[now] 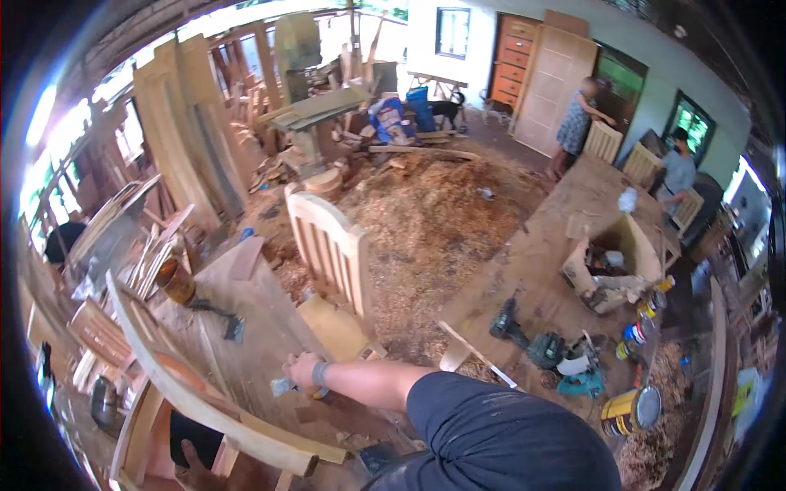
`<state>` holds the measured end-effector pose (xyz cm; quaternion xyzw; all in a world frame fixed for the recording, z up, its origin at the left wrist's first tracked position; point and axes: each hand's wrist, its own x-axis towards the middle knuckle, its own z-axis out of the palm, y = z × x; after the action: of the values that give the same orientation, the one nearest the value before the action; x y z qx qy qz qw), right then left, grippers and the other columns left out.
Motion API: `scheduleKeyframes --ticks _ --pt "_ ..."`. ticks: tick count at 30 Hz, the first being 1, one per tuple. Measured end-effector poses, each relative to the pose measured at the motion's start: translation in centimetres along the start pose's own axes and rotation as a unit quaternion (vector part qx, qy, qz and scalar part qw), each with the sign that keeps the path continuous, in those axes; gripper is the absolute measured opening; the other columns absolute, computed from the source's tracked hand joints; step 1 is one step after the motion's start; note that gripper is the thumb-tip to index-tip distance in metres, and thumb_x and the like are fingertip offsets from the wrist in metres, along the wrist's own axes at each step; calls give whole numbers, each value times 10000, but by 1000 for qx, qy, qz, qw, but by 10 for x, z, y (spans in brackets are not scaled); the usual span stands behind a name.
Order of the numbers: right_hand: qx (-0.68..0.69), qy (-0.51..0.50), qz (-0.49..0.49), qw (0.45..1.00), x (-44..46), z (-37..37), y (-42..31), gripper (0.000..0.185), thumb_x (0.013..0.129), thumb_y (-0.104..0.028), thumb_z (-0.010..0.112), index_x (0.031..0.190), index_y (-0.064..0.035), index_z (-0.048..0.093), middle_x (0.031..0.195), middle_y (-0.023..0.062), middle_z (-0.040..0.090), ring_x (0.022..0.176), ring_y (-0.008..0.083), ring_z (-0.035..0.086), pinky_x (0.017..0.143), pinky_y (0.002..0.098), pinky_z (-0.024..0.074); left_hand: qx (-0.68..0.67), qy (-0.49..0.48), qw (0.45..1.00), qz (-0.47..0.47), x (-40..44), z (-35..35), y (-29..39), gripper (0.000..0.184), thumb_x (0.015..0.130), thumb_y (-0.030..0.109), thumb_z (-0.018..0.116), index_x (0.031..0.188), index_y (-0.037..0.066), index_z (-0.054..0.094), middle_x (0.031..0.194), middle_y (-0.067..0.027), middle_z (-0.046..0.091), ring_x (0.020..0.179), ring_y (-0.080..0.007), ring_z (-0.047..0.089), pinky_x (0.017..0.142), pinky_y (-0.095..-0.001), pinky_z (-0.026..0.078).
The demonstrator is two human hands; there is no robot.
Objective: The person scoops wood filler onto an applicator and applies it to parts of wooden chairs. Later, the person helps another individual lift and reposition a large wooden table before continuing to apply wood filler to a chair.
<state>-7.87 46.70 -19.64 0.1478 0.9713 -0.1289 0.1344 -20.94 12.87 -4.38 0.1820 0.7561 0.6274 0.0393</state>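
My left hand (195, 470) is at the bottom left, inside the curve of a pale wooden chair frame (205, 416). Its thumb lies over a dark flat sheet (195, 435), and the other fingers are mostly hidden. My right arm stretches across to the wooden worktable (266, 315). There my right hand (305, 371), with a grey band at the wrist, rests low with bent fingers. A small clear-and-white object (281, 386) lies right by its fingertips. Whatever the fingers hold is too small to make out. A yellowish thing (320, 393) shows under the wrist.
A slatted chair (332, 250) stands beyond the table. On the right bench (524, 266) lie a drill (508, 322), a teal power tool (580, 383) and an open box (614, 270); paint cans (632, 411) stand along its edge. Wood shavings (446, 204) cover the floor. Two people (577, 123) are farther back.
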Motion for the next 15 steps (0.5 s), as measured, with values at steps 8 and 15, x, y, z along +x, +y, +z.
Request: scheduleKeyframes --ticks 8,15 --pt "23 29 35 999 -29 -19 -5 800 602 -482 935 1260 -99 688 1378 184 571 1162 318 662 911 450 590 516 -44 805 290 15 -46 -49 1074 630 594 853 1543 196 452 1193 -233 679 910 -367 666 787 -474 515" --pt "-65 -12 27 997 -6 -23 -12 797 635 -452 920 1300 -68 705 1406 205 573 1175 349 640 920 429 585 244 -10 959 142 -10 -10 14 918 656 568 868 1424 148 593 1199 -227 695 910 -394 691 792 -475 559"
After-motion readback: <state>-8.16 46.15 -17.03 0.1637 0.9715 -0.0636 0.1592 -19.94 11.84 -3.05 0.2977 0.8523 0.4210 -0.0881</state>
